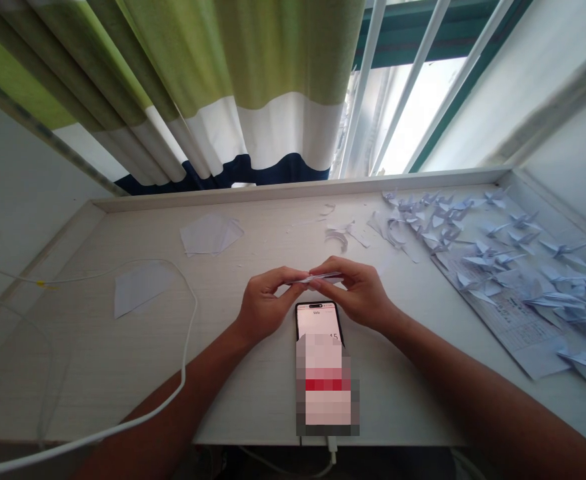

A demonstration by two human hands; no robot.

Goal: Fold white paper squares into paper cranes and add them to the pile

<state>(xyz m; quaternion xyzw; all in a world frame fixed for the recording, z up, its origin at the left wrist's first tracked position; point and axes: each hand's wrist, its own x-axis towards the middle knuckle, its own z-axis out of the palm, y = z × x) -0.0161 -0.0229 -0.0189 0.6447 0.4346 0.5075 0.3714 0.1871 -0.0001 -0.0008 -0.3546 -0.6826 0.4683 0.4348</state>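
Note:
Between my two hands is a small piece of folded white paper, held just above the table beyond the phone. My left hand pinches its left end between thumb and fingers. On the other side, my right hand grips the paper's right part, thumb underneath and fingers over the top. The fingers partly cover the paper, so its full folded shape is hidden. Directly below the hands lies a phone with a lit screen, partly blurred out.
Many folded paper cranes crowd the right side, some on a printed sheet. Paper scraps lie at the back. Loose white sheets rest at left. A white cable loops over my left forearm. A curtain hangs behind.

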